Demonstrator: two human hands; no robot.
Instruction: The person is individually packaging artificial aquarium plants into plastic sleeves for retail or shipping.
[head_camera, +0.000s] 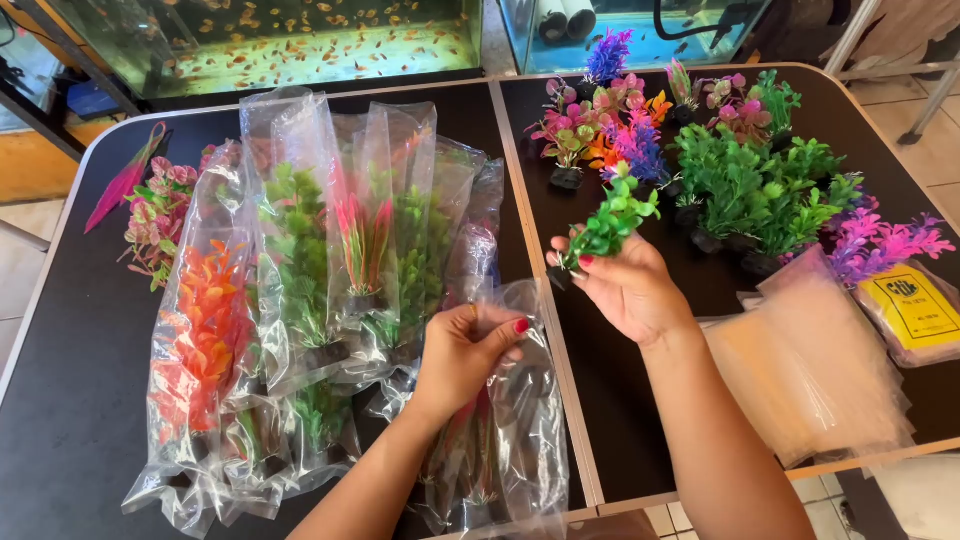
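- The right hand (625, 290) was curled partly shut around the dark base of a small green plastic aquarium plant (612, 222), thumb and fingers pinching it near the bottom.
- The plant's long axis ran on a slant: base low at the fingers, leafy tip pointing up and to the right, away from the person.
- The left hand (462, 352) pinched the upper edge of a clear plastic bag (520, 420), thumb pressed against bent fingers; the bag hung down from it over the seam between the two halves of the dark tabletop (70, 420), long axis running toward the person.
- The bag's pinched top lay just left of and below the plant's base, near but not touching; whether the mouth was spread open could not be told.
- Bagged plants (300, 280) lay left of the left hand; loose coloured plants (720, 160) stood beyond the right hand, and a stack of empty bags (810, 370) lay to its right.
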